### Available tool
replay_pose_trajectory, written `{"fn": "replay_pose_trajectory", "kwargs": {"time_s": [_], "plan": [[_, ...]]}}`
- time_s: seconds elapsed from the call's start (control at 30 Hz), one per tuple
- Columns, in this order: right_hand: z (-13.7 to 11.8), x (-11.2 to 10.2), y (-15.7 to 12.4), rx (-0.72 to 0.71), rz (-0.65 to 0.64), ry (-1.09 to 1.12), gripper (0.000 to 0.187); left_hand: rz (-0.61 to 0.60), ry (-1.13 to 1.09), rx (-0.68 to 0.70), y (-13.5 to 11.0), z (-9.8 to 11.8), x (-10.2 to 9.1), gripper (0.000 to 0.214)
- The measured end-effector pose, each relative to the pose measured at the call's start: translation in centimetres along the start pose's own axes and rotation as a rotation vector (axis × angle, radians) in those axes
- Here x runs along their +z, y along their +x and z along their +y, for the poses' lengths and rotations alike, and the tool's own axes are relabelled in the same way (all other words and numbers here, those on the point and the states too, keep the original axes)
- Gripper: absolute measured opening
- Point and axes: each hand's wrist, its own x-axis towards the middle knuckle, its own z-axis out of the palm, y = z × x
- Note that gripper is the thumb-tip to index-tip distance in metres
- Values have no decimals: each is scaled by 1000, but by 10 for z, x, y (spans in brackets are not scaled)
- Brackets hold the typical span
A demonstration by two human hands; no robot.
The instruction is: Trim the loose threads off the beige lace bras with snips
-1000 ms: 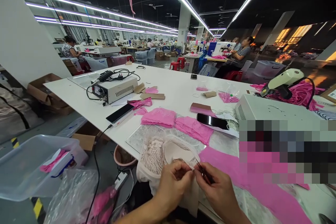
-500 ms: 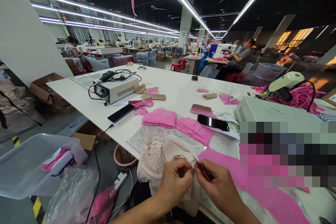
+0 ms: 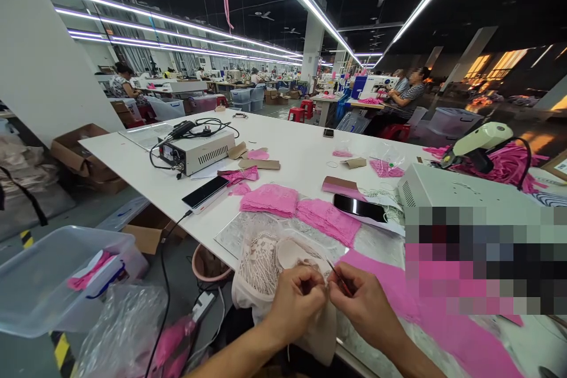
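Note:
A beige lace bra [image 3: 257, 263] with a moulded cup lies over the near table edge and hangs down below it. My left hand [image 3: 299, 301] is closed, pinching its fabric between thumb and fingers. Close beside it, my right hand [image 3: 361, 298] is closed around slim dark-and-red thread snips [image 3: 339, 277], their thin points aimed up and left. The fingertips of both hands nearly meet over the cloth. What exactly lies between them is too small to make out.
Pink lace stacks [image 3: 269, 198] and a black phone [image 3: 358, 207] lie beyond the bra. Pink fabric [image 3: 460, 331] spreads right, near a grey-green machine [image 3: 465, 189]. A corded control box [image 3: 199, 150] stands far left; a clear bin [image 3: 39, 283] is beside the table.
My right hand has turned slightly, and the snips now show as a narrower shape, their points closer together. My left hand keeps its pinch on the bra, nearly still.

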Motion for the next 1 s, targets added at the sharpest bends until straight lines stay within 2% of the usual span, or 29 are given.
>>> {"fn": "replay_pose_trajectory", "kwargs": {"time_s": [0.13, 0.3, 0.53, 0.67, 0.8, 1.0], "plan": [[-3, -2, 5, 80, -60, 142, 16, -26, -130, -98, 3, 1, -4, 8], [-1, 0, 0, 57, -20, 102, 20, -12, -113, -108, 4, -1, -7, 12], [4, 4, -4, -193, 141, -156, 22, 12, -22, -57, 3, -1, -5, 11], [5, 4, 0, -316, 187, -285, 26, 69, 160, 73, 1, -2, -4, 13], [6, 6, 4, -448, 194, -386, 24, 127, 283, 178, 1, -2, -6, 16], [4, 7, 8, -485, 144, -405, 20, 164, 240, 148, 5, -2, -8, 16]]}}
